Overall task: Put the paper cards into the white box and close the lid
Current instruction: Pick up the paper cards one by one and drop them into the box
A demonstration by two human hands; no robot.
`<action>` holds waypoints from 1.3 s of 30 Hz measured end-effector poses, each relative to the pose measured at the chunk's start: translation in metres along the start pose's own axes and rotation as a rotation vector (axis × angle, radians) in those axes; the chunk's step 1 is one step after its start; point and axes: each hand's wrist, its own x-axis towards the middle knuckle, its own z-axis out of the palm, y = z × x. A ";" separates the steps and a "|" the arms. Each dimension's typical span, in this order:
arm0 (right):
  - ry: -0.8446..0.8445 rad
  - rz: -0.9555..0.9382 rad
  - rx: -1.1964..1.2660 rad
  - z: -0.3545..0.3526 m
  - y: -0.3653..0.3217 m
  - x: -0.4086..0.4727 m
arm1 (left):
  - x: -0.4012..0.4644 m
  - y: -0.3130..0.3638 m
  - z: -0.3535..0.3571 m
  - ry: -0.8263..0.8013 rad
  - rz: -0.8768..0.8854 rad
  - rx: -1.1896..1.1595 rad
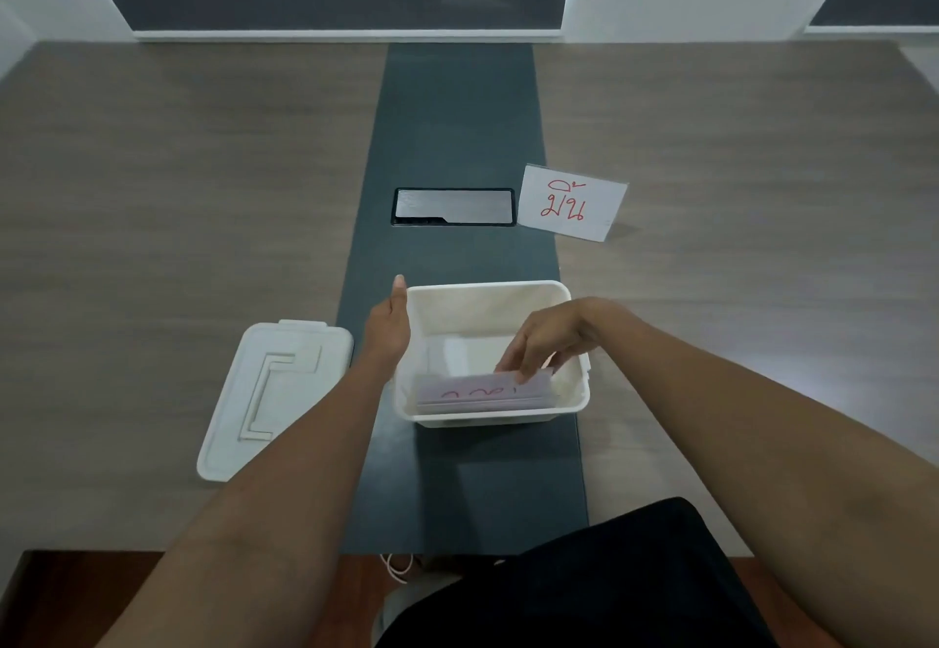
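Right hand (546, 337) is down inside the white box (574, 401), fingertips pinched on a stack of paper cards (482, 392) lying at the bottom. Left hand (388, 325) rests flat against the box's left wall, fingers together. Lid (277, 396) sits off to the left, and one more card (573, 203) stands further back on the table (178, 190).

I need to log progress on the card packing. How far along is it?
Partly done. The right hand reaches into the open white box, its fingers on a stack of cards against the near wall. The left hand rests at the box's left side. One card stands on the table. The lid lies left of the box, not yet fitted.
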 end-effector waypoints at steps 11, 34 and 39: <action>0.070 -0.170 0.275 -0.031 -0.002 -0.010 | 0.000 0.003 0.000 -0.024 0.004 -0.018; 1.250 -0.157 -0.074 -0.192 0.038 0.034 | 0.022 0.016 0.014 0.057 0.059 0.054; 1.129 0.050 -0.195 -0.215 0.042 0.055 | 0.026 0.011 0.016 0.060 0.078 0.024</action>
